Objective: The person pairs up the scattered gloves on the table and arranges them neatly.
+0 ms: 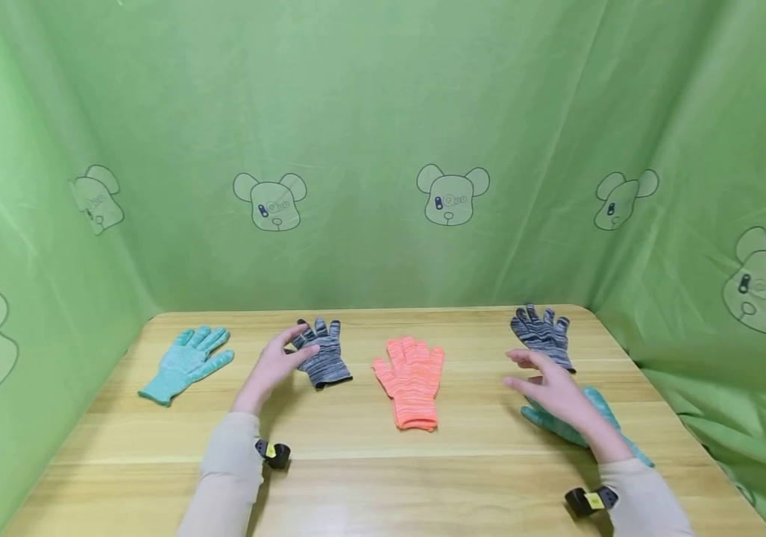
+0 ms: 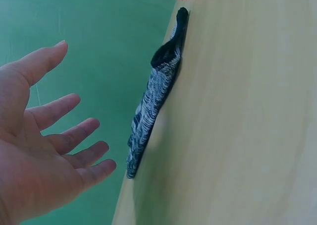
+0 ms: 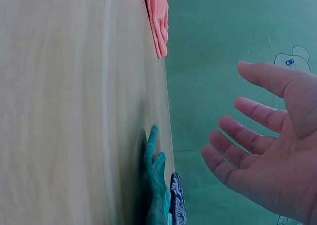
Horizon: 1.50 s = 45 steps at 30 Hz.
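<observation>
My left hand (image 1: pixel 280 363) hovers by a dark grey striped glove (image 1: pixel 326 359), fingers spread and apart from it in the left wrist view. The same glove (image 2: pixel 154 93) lies flat on the table there. Above a teal glove (image 1: pixel 560 425) at the right is my right hand (image 1: pixel 553 384), holding nothing; it partly hides that glove. Behind it lies another grey striped glove (image 1: pixel 544 337). In the right wrist view the right hand's fingers (image 3: pixel 247 136) are loosely extended beside the teal glove (image 3: pixel 157 190). An orange glove (image 1: pixel 415 384) rests between the two hands.
A light teal glove (image 1: pixel 186 363) lies at the left of the wooden table (image 1: pixel 369 492). Green cloth (image 1: pixel 369 97) printed with bear heads walls in the back and both sides. A dark band device sits on each wrist.
</observation>
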Tool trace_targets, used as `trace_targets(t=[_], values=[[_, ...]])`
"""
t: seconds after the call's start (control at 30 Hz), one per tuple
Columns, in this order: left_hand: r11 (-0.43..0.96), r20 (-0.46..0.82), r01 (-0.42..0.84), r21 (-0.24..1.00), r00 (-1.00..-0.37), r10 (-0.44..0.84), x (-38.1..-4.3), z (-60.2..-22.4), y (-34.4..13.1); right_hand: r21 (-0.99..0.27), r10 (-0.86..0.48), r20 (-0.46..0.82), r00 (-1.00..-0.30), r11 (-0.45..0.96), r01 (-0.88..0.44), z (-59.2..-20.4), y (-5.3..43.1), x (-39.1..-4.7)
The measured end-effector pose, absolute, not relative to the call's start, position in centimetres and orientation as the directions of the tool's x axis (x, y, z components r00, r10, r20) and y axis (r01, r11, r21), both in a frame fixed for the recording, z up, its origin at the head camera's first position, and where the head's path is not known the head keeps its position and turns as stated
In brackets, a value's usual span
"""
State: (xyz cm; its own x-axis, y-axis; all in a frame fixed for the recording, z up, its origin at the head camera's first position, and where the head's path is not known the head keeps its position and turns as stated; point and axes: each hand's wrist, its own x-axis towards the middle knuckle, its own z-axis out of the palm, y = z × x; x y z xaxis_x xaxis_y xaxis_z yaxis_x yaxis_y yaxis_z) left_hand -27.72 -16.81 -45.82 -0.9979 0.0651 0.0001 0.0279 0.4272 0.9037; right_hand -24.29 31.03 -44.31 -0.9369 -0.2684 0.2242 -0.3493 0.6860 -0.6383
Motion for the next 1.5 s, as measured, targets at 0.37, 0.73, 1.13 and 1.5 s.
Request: trace_targets(t=[0.37, 0.73, 1.13, 1.5], values=[[0.417, -0.061, -0.02, 0.909, -0.994, 0.086, -28.1, -46.8, -17.2, -0.653, -0.239, 0.204, -0.949, 0.689, -0.314, -43.3, 31.7, -25.4], [0.444, -0.112, -0.046, 0.895, -0.986, 0.124, -28.2, -47.9, -16.7, -0.658, -0.213, 0.219, -0.952, 0.689, -0.305, -42.7, 32.4, -26.8], [0.51, -0.094, 0.008, 0.86, -0.981, 0.173, -28.2, -48.0, -16.3, -0.683, -0.161, 0.144, -0.976, 0.697, -0.216, -42.2, 33.2, -27.9], [0.579, -0.09, 0.039, 0.815, -0.977, 0.193, -28.1, -47.9, -16.3, -0.671, -0.116, 0.146, -0.982, 0.719, -0.184, -41.9, 33.9, -29.4]])
